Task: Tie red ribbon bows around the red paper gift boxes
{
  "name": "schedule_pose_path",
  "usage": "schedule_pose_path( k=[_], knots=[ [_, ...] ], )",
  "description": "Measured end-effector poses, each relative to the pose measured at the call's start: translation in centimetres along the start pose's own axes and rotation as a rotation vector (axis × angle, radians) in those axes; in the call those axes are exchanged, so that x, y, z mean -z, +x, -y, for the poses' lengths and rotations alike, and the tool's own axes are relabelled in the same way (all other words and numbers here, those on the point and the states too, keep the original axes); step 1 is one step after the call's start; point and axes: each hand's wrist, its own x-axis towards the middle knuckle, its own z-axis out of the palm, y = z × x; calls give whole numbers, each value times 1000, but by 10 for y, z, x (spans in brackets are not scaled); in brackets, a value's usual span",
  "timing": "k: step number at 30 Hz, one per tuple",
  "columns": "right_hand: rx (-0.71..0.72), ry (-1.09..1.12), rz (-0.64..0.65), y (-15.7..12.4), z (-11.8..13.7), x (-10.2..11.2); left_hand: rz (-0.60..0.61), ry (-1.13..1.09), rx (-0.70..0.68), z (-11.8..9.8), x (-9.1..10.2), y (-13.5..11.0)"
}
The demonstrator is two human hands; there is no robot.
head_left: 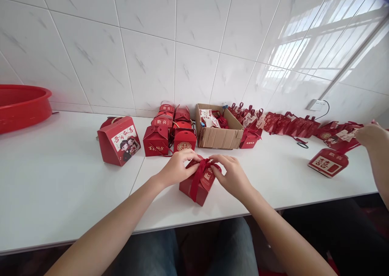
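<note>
Directions take the gift box as the dial centre, with 12 o'clock toward the wall. The gift box (205, 190) sits on the table (75, 178), near the 6 o'clock edge. It stands upright, turned obliquely: the nearest bottom corner points to 6 o'clock, and the panel with gold lettering faces about 4 o'clock. The hands partly cover the top, so the long axis of the box cannot be determined. The ribbon (198, 182) crosses the top; its loose tail extends toward 7 o'clock.

The left hand (176, 168), at the 10 o'clock side, pinches the ribbon between thumb and fingers. The right hand (231, 174), at the 2 o'clock side, pinches it likewise.

Materials: the gift box is red folded card with curved top flaps; the ribbon is soft, flat, dark-red fabric. The table is smooth and white. The wall (148, 65) is glossy, grey-veined tile.

At 10 o'clock stands a slope-sided card box (118, 141) with a printed couple. At 11 o'clock are stacked red boxes (155, 141). At 1 o'clock stands an open carton (219, 139) of brown corrugated board.
</note>
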Motion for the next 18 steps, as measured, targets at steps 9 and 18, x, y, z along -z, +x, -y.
schedule_pose_path(
  k=[9,18],
  knots=[
    [-5,-42,84,2,8,15,3,18,2,2,-2,1],
    [-219,427,181,20,-11,15,-42,5,-3,4,-5,0]
  ],
)
